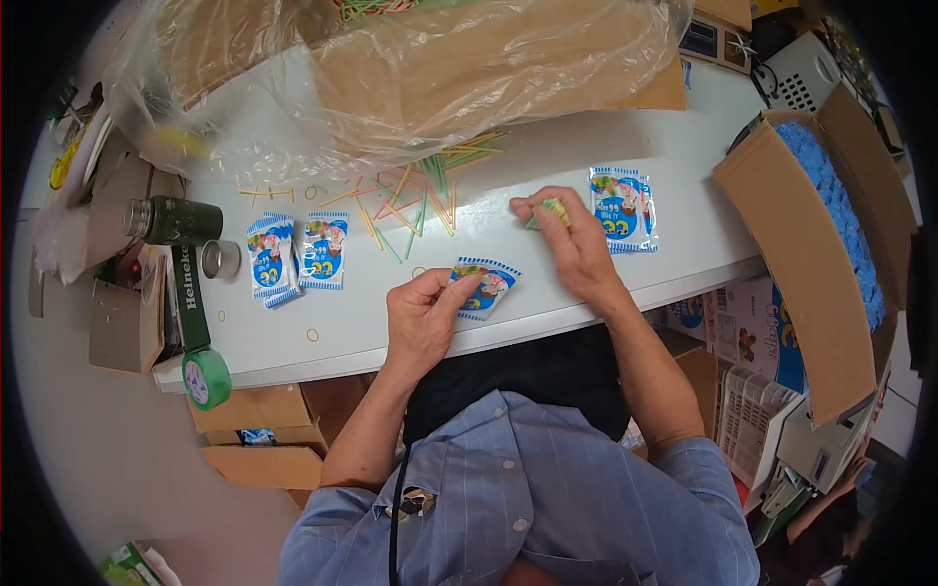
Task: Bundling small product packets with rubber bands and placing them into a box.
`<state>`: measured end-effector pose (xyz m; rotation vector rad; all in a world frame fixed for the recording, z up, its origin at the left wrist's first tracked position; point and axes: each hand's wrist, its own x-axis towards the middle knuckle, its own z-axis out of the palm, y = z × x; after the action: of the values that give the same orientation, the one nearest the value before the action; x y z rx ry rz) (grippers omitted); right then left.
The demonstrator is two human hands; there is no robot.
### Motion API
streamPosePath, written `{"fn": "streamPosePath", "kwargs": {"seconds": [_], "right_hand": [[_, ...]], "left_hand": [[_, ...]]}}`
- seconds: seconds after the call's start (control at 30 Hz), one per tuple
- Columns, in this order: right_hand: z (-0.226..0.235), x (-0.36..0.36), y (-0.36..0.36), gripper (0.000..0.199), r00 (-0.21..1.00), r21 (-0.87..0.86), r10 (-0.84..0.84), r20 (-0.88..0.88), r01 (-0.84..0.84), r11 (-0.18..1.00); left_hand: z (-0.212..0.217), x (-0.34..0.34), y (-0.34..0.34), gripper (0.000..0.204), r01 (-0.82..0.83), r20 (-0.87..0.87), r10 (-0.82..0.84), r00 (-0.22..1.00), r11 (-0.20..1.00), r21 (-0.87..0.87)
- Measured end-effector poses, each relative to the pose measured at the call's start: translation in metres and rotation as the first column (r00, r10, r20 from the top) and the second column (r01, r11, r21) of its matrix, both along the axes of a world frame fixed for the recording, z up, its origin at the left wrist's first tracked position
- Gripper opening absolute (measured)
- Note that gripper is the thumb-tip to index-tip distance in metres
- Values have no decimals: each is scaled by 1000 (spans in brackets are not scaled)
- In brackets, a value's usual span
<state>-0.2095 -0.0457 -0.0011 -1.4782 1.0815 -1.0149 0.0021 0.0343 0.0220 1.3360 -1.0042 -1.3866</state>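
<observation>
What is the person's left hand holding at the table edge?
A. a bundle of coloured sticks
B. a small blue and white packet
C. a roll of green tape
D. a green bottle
B: the left hand pinches a small blue and white packet near the table's front edge, while the green tape roll sits apart at the left corner.

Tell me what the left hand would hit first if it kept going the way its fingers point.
Probably the small blue-and-white snack packet it already touches: the left hand points up and right, straight onto it. Past that lies bare white tabletop.
</observation>
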Motion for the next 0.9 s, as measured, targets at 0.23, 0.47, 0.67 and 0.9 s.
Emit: {"fn": "streamPosePath", "kwargs": {"seconds": [0.23,0.47,0.67,0.9], "right_hand": [[10,11,2,19,661,354,-217,719,-80,932],[8,15,6,18,653,391,-263,710,-55,919],[16,16,10,18,610,354,-227,759,-94,931],[39,16,12,19,498,256,-161,852,-127,958]], "left_hand": [[-4,-9,2,16,-28,60,32,998,998,-64],[-4,-13,-7,16,-63,-195,91,977,987,146],[-5,-10,-3,15,-38,7,38,999,999,31],[-1,-10,1,18,146,110,-135,985,984,-105]]}}
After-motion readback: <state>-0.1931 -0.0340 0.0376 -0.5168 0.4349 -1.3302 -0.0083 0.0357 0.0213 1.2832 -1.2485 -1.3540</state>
